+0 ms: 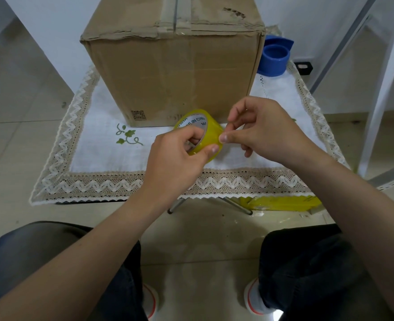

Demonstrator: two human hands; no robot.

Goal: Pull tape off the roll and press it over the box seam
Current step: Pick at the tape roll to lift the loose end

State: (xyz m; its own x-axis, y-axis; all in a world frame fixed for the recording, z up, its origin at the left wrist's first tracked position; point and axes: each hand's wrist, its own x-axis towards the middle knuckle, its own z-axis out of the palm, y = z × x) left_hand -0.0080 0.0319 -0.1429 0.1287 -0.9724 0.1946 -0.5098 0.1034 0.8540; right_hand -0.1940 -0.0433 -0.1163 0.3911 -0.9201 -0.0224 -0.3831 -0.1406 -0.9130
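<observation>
Two hands at the tape roll (206, 132), held just before the box (173, 72): left hand (179, 158) grips it, right hand (265, 130) pinches its edge; peel likely starting, next draw a strip up to the seam (174, 15).

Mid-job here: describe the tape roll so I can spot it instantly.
Find the big cardboard box on the lace-edged tablecloth. In front of its near face, the left hand holds the tape roll. It is the only glossy yellow ring there.
</observation>
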